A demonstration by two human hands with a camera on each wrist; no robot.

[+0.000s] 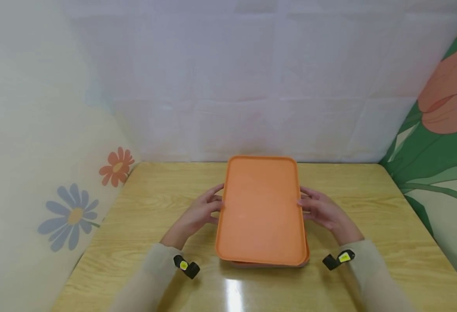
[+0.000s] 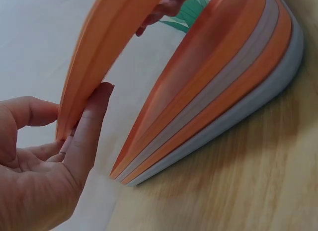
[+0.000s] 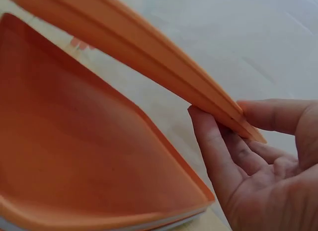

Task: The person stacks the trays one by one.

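An orange rectangular tray (image 1: 262,208) is held in the air between both hands. My left hand (image 1: 201,212) pinches its left long edge, thumb on the rim and fingers beneath, as the left wrist view shows with the hand (image 2: 49,176). On the opposite edge my right hand (image 1: 324,211) grips the same way; in the right wrist view this hand (image 3: 258,166) has its fingertips under the rim. Below the lifted tray lies a stack of trays (image 2: 218,102), orange and grey by turns, its top one orange (image 3: 89,136). From the head view the stack is mostly hidden.
The stack rests on a wood-grain table (image 1: 154,186). White cloth (image 1: 228,86) hangs along the table's back edge. Walls with painted flowers (image 1: 74,216) stand to the left and right. A bright reflection lies on the table in front of the stack.
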